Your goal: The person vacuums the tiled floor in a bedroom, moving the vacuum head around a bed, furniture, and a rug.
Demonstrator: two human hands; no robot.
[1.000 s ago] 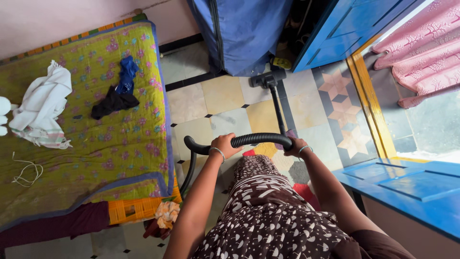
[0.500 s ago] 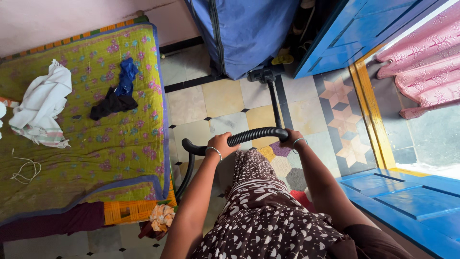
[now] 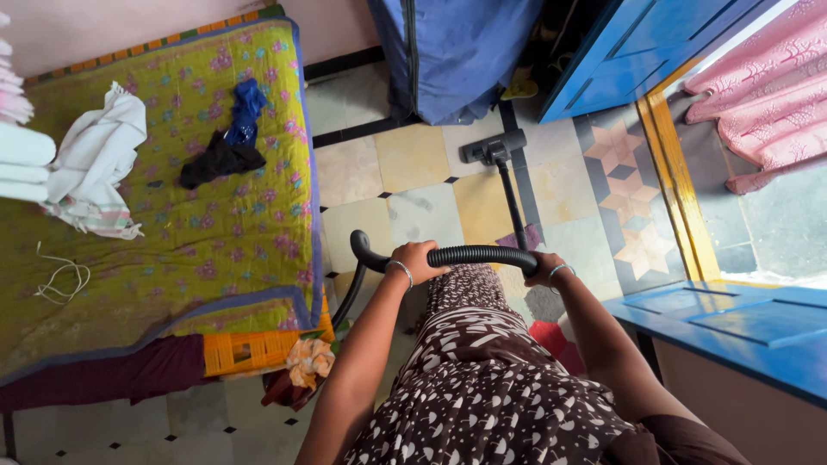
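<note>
Vacuum cleaner work is under way: the black floor nozzle (image 3: pixel 493 146) lies flat on the tiles at the foot of a blue fabric wardrobe (image 3: pixel 452 52), with the rigid wand (image 3: pixel 513 202) running back from it toward the person. The left hand (image 3: pixel 418 258) is closed around the ribbed black hose (image 3: pixel 482 256) near its bend, and the right hand (image 3: pixel 544 267) is wrapped around the grip where hose and wand meet, so both hands have a firm hold. Judging from where the nozzle lies, the strip along the wardrobe is being covered now, while the tiles beside the bed and toward the doorway look left to do; no dust line shows which tiles are already done, so I cannot tell how much is finished. Underfoot is a tiled floor (image 3: pixel 405 164) of pale cream and yellow squares with small dark diamonds, and star-patterned tiles near a blue door (image 3: pixel 637 52). A bed (image 3: pixel 172 232) with a green flowered cover holds a white cloth (image 3: pixel 99 155) and dark blue clothes (image 3: pixel 228 142). A pink curtain (image 3: pixel 767 95) hangs at the right.
</note>
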